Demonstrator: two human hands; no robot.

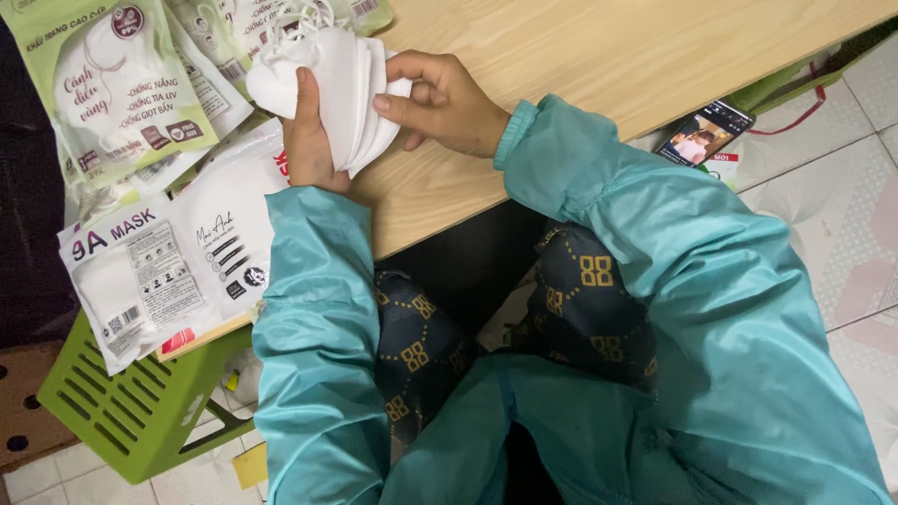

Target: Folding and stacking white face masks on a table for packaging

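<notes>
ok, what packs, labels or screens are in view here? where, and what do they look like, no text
Green pack: table's far left, flat pouch, light green with a white mask picture.
More packs: behind it, partly covered, green and white.
White pack: left table edge, overhanging it, flat, white with dark print and a label panel.
Phone: on the floor right of the table, screen lit with a picture.
Small label: just below the phone, white and red.

Green mask packets (112,84) cut off by top edge
</notes>
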